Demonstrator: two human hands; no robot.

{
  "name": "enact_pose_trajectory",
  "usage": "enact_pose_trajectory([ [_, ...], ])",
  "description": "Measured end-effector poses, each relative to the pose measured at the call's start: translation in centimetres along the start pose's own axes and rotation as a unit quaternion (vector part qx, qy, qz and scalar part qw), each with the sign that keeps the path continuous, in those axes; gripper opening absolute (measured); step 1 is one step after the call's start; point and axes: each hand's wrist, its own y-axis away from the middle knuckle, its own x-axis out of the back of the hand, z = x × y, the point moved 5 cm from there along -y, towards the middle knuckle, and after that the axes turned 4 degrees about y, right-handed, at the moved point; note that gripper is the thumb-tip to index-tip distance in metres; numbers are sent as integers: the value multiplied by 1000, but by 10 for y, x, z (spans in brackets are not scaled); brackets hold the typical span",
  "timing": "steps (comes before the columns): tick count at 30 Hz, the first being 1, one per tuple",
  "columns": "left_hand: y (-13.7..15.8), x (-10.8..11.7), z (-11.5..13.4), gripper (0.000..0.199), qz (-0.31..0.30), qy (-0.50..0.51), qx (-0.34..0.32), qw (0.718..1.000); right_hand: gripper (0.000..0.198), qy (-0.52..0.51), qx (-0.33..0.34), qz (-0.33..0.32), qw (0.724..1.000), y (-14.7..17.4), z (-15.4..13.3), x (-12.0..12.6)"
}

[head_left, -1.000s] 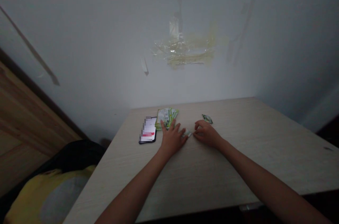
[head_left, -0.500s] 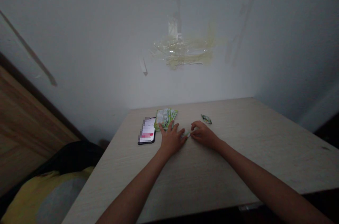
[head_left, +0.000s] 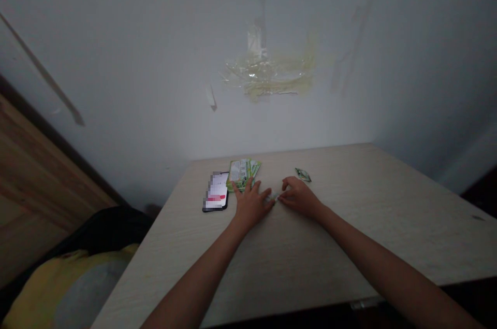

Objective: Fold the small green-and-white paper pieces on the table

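Note:
My left hand (head_left: 251,205) lies on the tabletop with its fingers spread, the upper fingertips at the lower edge of a stack of green and white packets (head_left: 240,172). Between the two hands is a small pale greenish piece (head_left: 276,197), mostly hidden by fingers, so its kind is unclear. My left thumb and forefinger are beside its left end. At its right end, my right hand (head_left: 298,197) pinches it with closed fingertips. A small crumpled green packet (head_left: 303,174) rests just beyond my right hand.
A phone (head_left: 216,191) with a lit screen lies left of the stack on the pale wooden table (head_left: 349,246). Behind the table rises a wall (head_left: 155,59) with old tape on it. A yellow and grey soft item (head_left: 73,287) is low at the left, beside a dark cloth.
Both hands stay nearly in place. My right fingers have shifted very slightly on the small pale piece; the packets and phone have not moved on the table.

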Motion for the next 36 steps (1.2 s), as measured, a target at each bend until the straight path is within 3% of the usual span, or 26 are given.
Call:
enact_pose_trajectory([
  [10,3,-3,0,38,17,1,-3,1000,8,16,-11,2,1000,2,6,0],
  [21,4,-10,-7,38,2,21,23,999,22,-63,29,32,997,-1,1,1],
  [29,4,-9,-6,36,4,30,24,999,20,-73,53,-42,995,-1,-10,-3],
  [36,3,-3,-6,32,13,50,16,999,21,-43,46,-29,998,-2,-7,4],
])
